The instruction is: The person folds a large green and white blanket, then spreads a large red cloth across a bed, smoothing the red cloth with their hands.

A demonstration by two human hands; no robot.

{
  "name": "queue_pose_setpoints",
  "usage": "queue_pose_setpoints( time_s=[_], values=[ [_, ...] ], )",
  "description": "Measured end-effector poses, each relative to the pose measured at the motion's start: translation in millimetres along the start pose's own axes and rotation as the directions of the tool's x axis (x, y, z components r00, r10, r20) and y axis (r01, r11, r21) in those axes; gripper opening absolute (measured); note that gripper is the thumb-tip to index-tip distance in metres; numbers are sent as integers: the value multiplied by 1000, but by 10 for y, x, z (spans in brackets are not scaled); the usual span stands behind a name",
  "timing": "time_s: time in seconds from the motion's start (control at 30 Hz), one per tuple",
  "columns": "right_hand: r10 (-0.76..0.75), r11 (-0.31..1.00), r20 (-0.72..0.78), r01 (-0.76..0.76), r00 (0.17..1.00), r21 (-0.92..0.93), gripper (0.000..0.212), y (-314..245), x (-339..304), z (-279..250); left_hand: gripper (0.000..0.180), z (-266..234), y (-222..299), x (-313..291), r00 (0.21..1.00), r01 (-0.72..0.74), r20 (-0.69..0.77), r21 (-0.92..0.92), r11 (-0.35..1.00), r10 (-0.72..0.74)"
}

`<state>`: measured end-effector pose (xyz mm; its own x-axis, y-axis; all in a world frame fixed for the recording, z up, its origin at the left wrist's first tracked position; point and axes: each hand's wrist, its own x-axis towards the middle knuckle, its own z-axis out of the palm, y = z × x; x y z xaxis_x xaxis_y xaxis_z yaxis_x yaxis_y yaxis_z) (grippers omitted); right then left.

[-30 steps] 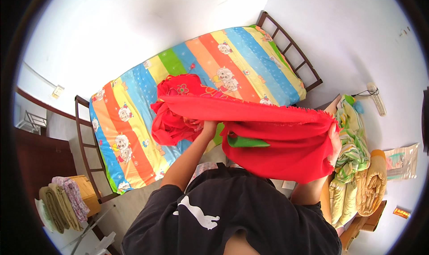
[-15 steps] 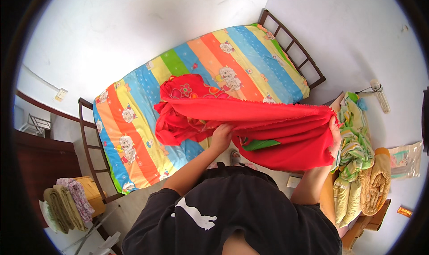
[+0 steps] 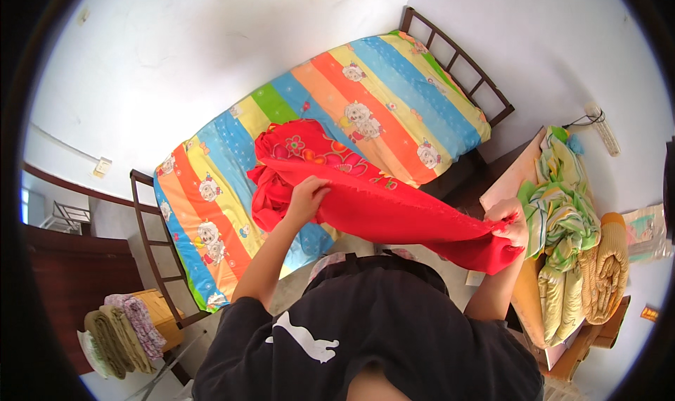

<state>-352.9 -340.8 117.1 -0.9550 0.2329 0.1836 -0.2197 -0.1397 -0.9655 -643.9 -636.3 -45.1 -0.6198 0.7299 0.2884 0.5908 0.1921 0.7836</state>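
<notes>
A large red cloth point(image 3: 394, 211) with frayed edges and a flower-and-heart print stretches between my two hands. Its bunched left part rests on the bed point(image 3: 330, 85), which wears a striped cartoon-print sheet. My left hand point(image 3: 307, 194) is closed on the cloth's near edge, close to the crumpled heap. Out to the right, my right hand point(image 3: 508, 222) grips a gathered corner, with the span between the hands hanging in the air in front of my body.
Right of me, a table holds a crumpled green-and-white cloth point(image 3: 562, 218) and a rolled tan mat point(image 3: 605, 271). Brown metal rails point(image 3: 460, 60) close the bed's ends. At lower left, folded blankets point(image 3: 123, 331) lie beside a wooden box point(image 3: 163, 320). A wall stands behind the bed.
My left hand has moved left and slightly up along the cloth. The right hand has come a little lower and gathered its corner, so the hanging part is narrower.
</notes>
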Motion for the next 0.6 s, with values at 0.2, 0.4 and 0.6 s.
queue_pose_setpoints(
  time_s=[0.2,0.4,0.6],
  values=[
    [29,989,198,-57,980,136,31,-95,-46,133,47,326,-84,121,957,95,282,-97,991,-64],
    [21,999,327,-30,945,24,36,-132,-154,177,51,503,-23,94,884,189,450,-92,978,-128],
    [14,1000,371,-16,928,2,37,-141,-193,178,45,564,-67,185,910,123,412,-167,978,-44]
  ],
)
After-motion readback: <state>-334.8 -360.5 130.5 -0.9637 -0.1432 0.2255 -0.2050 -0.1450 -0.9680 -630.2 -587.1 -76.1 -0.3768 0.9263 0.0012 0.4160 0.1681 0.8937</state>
